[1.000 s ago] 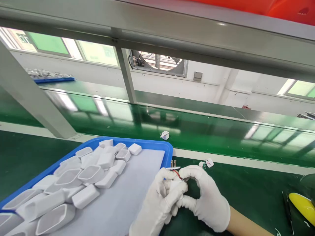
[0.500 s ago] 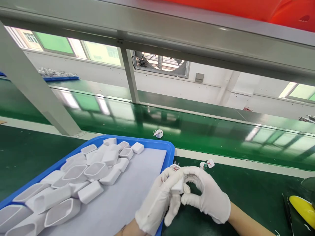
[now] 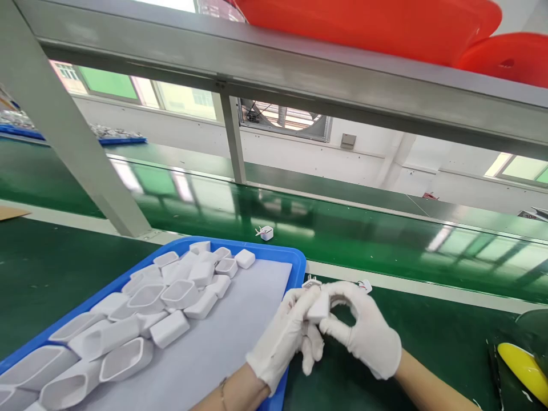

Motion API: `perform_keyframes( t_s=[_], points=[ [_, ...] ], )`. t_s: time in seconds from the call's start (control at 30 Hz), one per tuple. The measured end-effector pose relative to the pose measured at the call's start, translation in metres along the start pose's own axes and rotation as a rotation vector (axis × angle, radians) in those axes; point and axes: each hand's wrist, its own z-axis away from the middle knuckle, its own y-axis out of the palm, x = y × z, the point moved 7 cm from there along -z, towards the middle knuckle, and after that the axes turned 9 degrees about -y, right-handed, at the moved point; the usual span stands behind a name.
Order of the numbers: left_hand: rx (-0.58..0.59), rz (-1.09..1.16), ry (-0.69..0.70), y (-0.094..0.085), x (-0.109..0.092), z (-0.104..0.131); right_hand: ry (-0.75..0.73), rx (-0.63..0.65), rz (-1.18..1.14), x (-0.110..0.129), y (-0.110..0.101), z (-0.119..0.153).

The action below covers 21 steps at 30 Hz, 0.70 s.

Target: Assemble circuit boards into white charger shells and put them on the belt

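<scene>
Both of my hands wear white gloves and meet over the front right corner of the tray. My left hand point(image 3: 286, 334) is closed around a white plastic charger housing point(image 3: 319, 308). Metal prongs and an end piece stick out at its far end. The thumb and curled forefinger of my right hand point(image 3: 363, 331) pinch the same housing from the right, leaving a round gap between them. Just behind my right fingers lies a small white part point(image 3: 365, 285) with a wire, partly covered by the glove.
A blue tray point(image 3: 297, 268) at left bears a heap of hollow white housings point(image 3: 180, 294). On the green conveyor belt point(image 3: 342, 251) sits a white charger point(image 3: 266, 233) with loose wires. A yellow-and-black object point(image 3: 520, 365) lies at right. A metal frame point(image 3: 274, 51) crosses overhead, holding red bins point(image 3: 363, 28).
The charger on the belt has shifted left against the frame post. The held housing has turned slightly in my hands, and the view has tipped up a little.
</scene>
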Motion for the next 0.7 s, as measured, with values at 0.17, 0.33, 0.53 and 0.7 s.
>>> perform_keyframes(
  t_s=[0.17,0.33,0.53,0.7],
  points=[
    [-0.628,-1.145,0.559,-0.059,-0.081,0.011,-0.053,-0.318,0.586,-0.016,-0.104,-0.046],
    [-0.829,-1.539,0.545,-0.117,-0.104,-0.002,0.108,-0.341,0.701,-0.053,-0.164,-0.064],
    [-0.798,-1.718,0.490,-0.126,-0.097,-0.019,0.184,-0.189,0.684,-0.057,-0.169,-0.058],
    [-0.792,-1.618,0.515,-0.127,-0.108,-0.017,0.179,0.039,0.472,-0.069,-0.142,-0.060]
  ],
)
